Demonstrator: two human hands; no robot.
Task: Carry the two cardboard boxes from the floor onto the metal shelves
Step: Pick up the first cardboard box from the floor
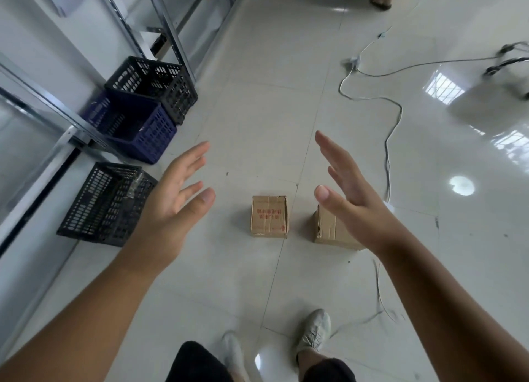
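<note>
A person's left hand (171,192) and right hand (347,192), fingers spread and holding nothing, hover above two cardboard boxes (269,216) (side by side) on the tiled floor (257,109).

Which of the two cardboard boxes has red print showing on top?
The left cardboard box, standing fully in view between the hands. The right cardboard box shows only plain brown card and is partly hidden behind the right hand.

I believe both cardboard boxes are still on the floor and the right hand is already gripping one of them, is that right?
Not quite. In the head view both boxes sit on the floor, but the right hand is open above them, gripping nothing. The left hand is open too.
</note>
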